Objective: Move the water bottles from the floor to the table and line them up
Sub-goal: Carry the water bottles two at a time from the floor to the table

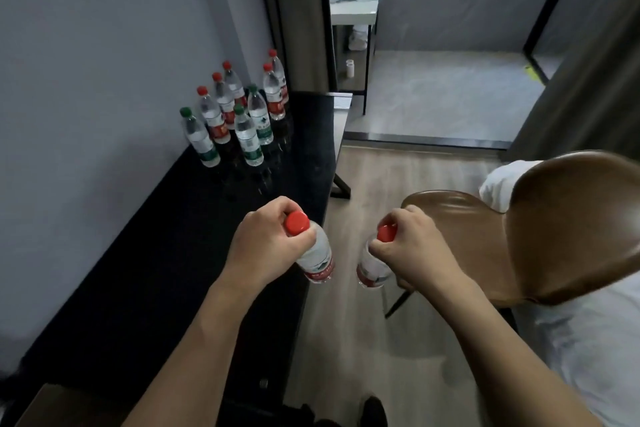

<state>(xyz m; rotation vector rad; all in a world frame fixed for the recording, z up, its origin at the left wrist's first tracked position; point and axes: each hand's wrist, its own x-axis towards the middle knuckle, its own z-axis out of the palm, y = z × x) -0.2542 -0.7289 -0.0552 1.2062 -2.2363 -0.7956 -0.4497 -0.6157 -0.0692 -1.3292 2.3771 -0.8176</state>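
Observation:
My left hand (pixel 268 241) grips a red-capped water bottle (pixel 317 258) by its neck, hanging over the front edge of the black table (pixel 173 236). My right hand (pixel 412 248) holds a second red-capped bottle (pixel 372 267) the same way, above the wooden floor between table and chair. Several bottles (pixel 239 114) with red or green caps stand in two rows at the table's far end, against the wall.
A brown chair (pixel 540 229) stands close on the right, with white bedding (pixel 588 340) behind it. Wooden floor (pixel 363 357) runs between table and chair. Beyond the table, dark curtains frame a doorway to a grey-floored balcony with a small white table.

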